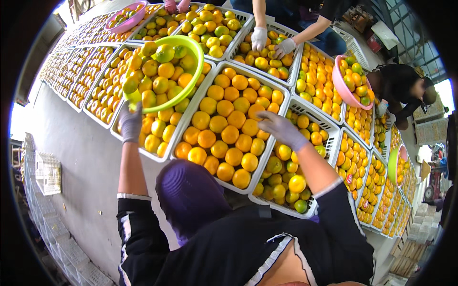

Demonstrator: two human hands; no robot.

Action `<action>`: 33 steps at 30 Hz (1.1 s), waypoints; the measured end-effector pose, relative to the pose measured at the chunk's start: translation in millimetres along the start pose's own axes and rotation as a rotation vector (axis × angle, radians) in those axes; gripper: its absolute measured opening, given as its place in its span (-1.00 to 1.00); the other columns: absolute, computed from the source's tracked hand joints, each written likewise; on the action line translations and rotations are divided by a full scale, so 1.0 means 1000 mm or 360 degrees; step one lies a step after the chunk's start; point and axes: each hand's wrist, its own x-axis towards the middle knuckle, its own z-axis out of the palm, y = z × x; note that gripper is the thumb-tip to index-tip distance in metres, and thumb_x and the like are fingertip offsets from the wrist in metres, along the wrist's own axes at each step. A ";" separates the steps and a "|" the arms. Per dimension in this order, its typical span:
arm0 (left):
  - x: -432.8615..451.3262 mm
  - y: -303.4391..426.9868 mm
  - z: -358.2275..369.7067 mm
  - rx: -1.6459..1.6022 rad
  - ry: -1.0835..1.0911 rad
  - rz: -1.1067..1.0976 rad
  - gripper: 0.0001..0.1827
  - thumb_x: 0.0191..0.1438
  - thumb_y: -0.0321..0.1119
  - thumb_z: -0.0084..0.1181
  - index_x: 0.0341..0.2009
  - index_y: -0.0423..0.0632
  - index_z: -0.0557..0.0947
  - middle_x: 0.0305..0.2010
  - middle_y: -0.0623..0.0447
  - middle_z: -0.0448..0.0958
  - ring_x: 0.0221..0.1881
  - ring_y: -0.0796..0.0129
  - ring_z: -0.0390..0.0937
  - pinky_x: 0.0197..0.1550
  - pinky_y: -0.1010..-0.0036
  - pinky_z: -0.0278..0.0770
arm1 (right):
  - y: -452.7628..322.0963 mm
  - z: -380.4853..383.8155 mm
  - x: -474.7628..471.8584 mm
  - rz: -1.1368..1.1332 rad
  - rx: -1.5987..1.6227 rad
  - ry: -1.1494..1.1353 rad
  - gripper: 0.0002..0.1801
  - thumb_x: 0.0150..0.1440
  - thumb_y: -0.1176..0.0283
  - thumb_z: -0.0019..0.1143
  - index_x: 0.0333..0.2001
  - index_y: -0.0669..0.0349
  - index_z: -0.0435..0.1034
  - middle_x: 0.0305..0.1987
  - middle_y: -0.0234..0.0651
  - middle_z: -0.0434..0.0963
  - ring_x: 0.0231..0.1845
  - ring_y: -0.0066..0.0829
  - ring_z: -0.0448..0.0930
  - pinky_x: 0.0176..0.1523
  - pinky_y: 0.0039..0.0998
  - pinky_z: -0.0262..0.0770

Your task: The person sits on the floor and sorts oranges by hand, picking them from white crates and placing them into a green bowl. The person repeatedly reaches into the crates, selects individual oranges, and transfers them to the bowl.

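My left hand [131, 123], in a greyish glove, grips the near-left rim of a lime-green plastic basin [198, 71]. Mandarins [166, 70], orange and greenish, are heaped in the basin, which rests on a white crate [157, 158] of more mandarins. In front of me a white plastic crate [176, 146] holds orange mandarins [230, 134] laid in rows. Over its right side reaches my right hand [282, 130], also gloved, fingers apart beside an orange mandarin. Below my right forearm is a slatted crate [334, 137] with loose, greener mandarins [280, 191].
Opposite, a person's white-gloved hands [272, 42] reach into another crate. Pink-gloved hands [177, 5] show at the top edge. Pink basins [341, 84] of fruit sit on crates at both sides. Another person [402, 89] bends at the right. Stacked crates [48, 173] line the left floor.
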 end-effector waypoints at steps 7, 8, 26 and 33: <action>0.057 -0.096 0.064 -0.2127 -0.0374 -0.0966 -0.40 0.28 -0.14 0.25 0.36 0.02 0.46 0.29 0.03 0.52 0.32 0.19 0.45 0.33 0.28 0.41 | -0.068 0.088 0.214 0.0219 0.0315 0.0008 -0.44 0.27 0.16 0.29 0.17 0.35 0.43 0.04 -0.18 0.58 -0.03 -0.32 0.63 0.02 -0.33 0.65; 0.066 -0.101 0.070 -0.2296 -0.0377 -0.1014 -0.42 0.28 -0.19 0.24 0.35 -0.03 0.46 0.29 0.00 0.52 0.31 0.15 0.47 0.34 0.24 0.44 | -0.068 0.100 0.237 0.0245 0.0422 0.0018 -0.49 0.25 0.21 0.32 0.12 0.35 0.46 -0.04 -0.21 0.59 -0.09 -0.33 0.64 -0.06 -0.34 0.67; 0.044 0.103 0.089 -0.2211 -0.1022 -0.0415 -0.43 0.11 -0.49 0.22 0.26 -0.11 0.51 0.02 -0.02 0.64 0.02 0.20 0.63 0.09 0.32 0.66 | 0.000 -0.002 0.059 -0.0165 0.0919 0.0932 -0.60 0.31 0.26 0.23 0.04 0.40 0.54 -0.04 -0.34 0.67 -0.11 -0.53 0.61 0.04 -0.42 0.58; -0.042 0.223 0.156 -0.2117 -0.1490 -0.0781 -0.56 0.16 -0.64 0.15 0.15 -0.15 0.54 0.02 -0.02 0.63 0.00 0.19 0.65 0.08 0.37 0.69 | 0.086 -0.070 -0.044 0.0466 0.0349 0.1271 -0.65 0.22 0.32 0.25 -0.10 0.44 0.56 -0.23 -0.25 0.68 -0.27 -0.47 0.60 -0.09 -0.38 0.56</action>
